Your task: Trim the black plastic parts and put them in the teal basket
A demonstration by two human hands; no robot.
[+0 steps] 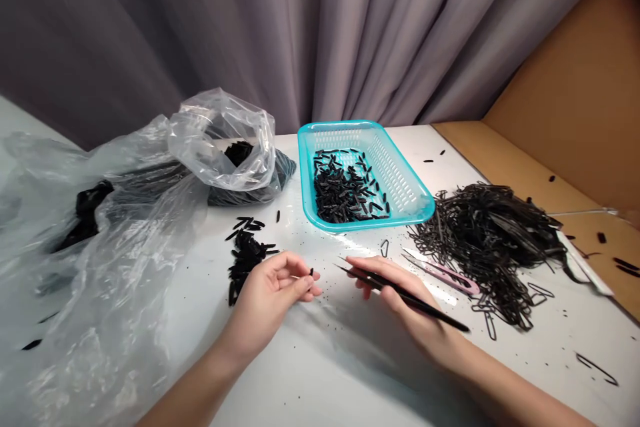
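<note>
My left hand (280, 290) is closed, pinching a small black piece (311, 272) between thumb and fingers; most of the piece is hidden. Black tweezers (415, 303) lie in the grip of my right hand (400, 287), their pointed tips aimed left at the left hand but apart from it. Beside the left hand is a small pile of short black strips (245, 253). Behind both hands stands a turquoise plastic basket (367, 225) with many similar black pieces (343, 193) in it. Pink-handled thread snips (445, 275) lie to the right of the right hand.
At right is a tangled heap of thin black loops and strips (500, 233). An open clear plastic bag (220, 140) holding black pieces stands at back left, with more clear plastic sheeting (115, 293) spread in front. Grey curtains (340, 33) hang behind; brown cardboard (575, 80) stands at right.
</note>
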